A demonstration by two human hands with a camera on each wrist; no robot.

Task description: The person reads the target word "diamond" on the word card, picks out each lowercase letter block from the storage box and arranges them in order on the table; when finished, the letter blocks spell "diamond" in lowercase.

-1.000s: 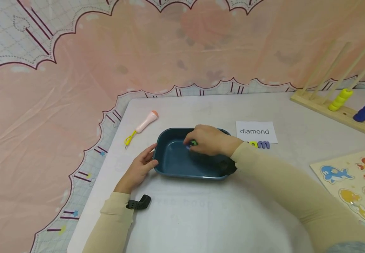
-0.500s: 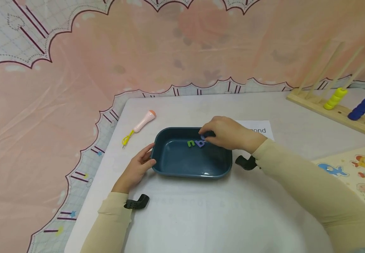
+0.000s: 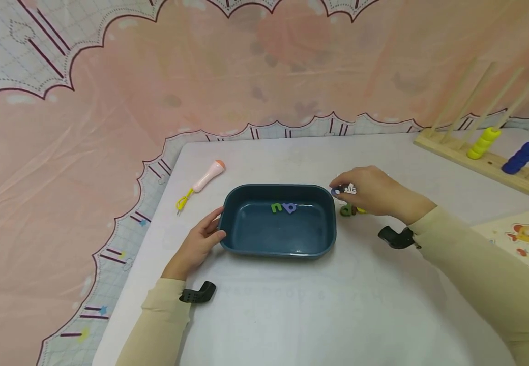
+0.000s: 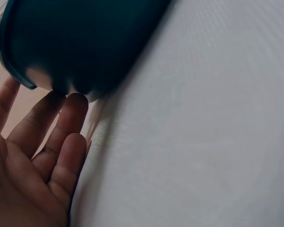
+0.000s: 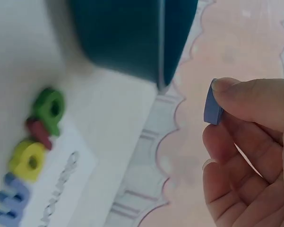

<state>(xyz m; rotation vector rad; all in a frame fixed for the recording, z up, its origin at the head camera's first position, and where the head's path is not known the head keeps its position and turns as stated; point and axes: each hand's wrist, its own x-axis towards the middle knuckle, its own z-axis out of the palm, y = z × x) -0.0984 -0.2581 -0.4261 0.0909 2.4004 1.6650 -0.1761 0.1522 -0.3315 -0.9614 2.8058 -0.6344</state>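
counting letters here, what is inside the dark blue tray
Inside the dark blue tray, a green letter, like an n, and a purple letter lie side by side near the far wall. The near wall hides its inner face and perhaps a strip of floor.

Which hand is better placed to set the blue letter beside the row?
Probably the right hand: it pinches the blue letter close to the letter row, while the left hand touches the left end of the tray.
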